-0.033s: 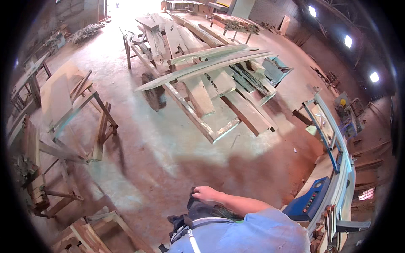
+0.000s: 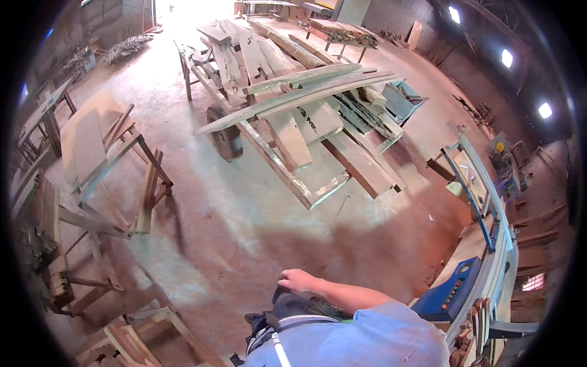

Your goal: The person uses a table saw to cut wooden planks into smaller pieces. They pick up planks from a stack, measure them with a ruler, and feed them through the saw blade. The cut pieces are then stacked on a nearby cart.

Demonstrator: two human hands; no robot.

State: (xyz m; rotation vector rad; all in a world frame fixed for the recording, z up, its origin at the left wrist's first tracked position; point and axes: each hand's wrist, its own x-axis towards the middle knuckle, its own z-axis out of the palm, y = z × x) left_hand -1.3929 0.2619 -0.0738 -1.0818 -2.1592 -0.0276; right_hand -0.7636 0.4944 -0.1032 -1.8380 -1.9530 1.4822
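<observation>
My right hand (image 2: 296, 280) rests on the knee of my dark trousers (image 2: 292, 302), its bare forearm coming from a blue sleeve (image 2: 385, 330). The fingers lie loosely bent over the cloth, the fingertips partly hidden, and I see no object in them. My left hand is out of view. Ahead stands a wheeled cart (image 2: 276, 170), stacked with rough planks (image 2: 306, 92) and thick boards (image 2: 361, 165). On my right is a machine with a blue control panel (image 2: 449, 290) carrying a row of buttons.
A long metal rail (image 2: 498, 229) curves along the right beside the panel. To the left, a wooden sheet (image 2: 85, 144) lies on a trestle stand (image 2: 150, 159). A wooden frame with offcuts (image 2: 131, 345) sits at the lower left. Farther back, a low table holds stacked strips (image 2: 342, 33).
</observation>
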